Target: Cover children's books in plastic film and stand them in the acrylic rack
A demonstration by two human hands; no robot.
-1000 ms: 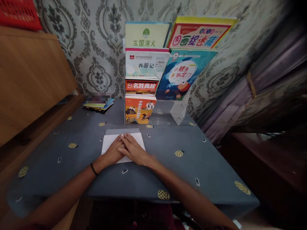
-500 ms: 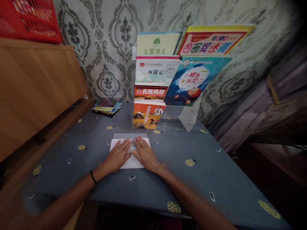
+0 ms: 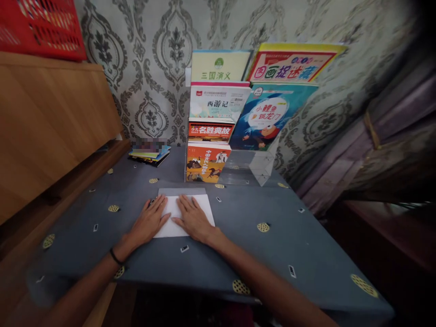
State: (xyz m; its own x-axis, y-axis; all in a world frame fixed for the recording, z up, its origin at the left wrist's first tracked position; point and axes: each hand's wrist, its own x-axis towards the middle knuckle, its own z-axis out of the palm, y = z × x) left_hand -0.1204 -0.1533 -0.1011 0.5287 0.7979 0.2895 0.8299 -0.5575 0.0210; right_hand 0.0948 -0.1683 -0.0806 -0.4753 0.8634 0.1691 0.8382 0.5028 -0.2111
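A white sheet of paper (image 3: pixel 171 230) lies flat on the table, with a grey strip (image 3: pixel 182 191) showing along its far edge. I cannot make out whether the two belong to one booklet. My left hand (image 3: pixel 150 221) rests palm down over the paper's left edge, fingers stretched out and the thumb pointing inward. On the middle and right of the sheet lies my right hand (image 3: pixel 195 220), also flat with spread fingers. Bare white paper shows between the hands. Neither hand grips anything; the palms hide part of the sheet.
A clear stand holding several books (image 3: pixel 208 162) rises behind the paper. Further left is a small book stack (image 3: pixel 150 154). The grey patterned tablecloth (image 3: pixel 238 245) covers the table. A wooden cabinet (image 3: pixel 57 122) with a red basket (image 3: pixel 68 43) stands left; a curtain (image 3: pixel 354 154) hangs right.
My left hand has slid left to the sheet's edge, and my right hand has shifted left toward the middle. The gap between them is wider. Faint print visible between them earlier no longer shows.
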